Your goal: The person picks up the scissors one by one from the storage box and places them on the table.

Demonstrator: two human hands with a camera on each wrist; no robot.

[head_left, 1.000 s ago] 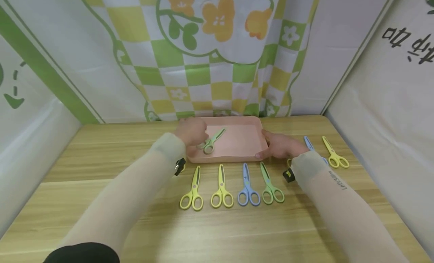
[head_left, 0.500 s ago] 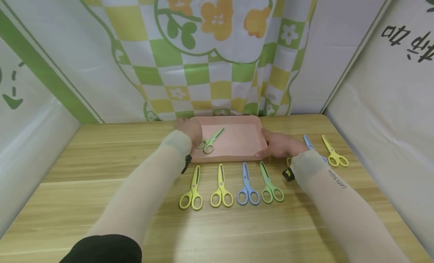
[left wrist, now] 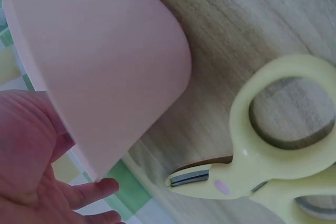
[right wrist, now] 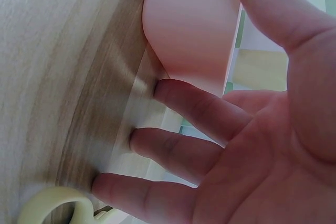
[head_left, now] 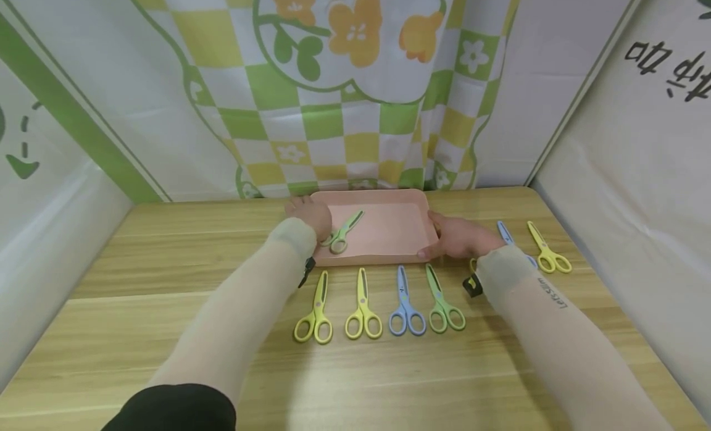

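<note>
The pink tray stands at the table's back edge. Inside it, at the left, lies a pair of green scissors. Over the tray's left side is my left hand; in the left wrist view, part of it goes behind the wall while loosely straight fingers lie at the rim corner. My right hand touches the tray's right side with thumb and forefinger. Its other fingers are straight, tips at the tabletop.
In front of the tray lie yellow scissors, another yellow pair, blue scissors and green scissors. Yellow scissors and blue scissors lie far right. A checkered curtain hangs behind.
My left hand has drawn back from over the green scissors and settled at the tray's left side. The green scissors have shifted slightly left. The right hand has stayed put.
</note>
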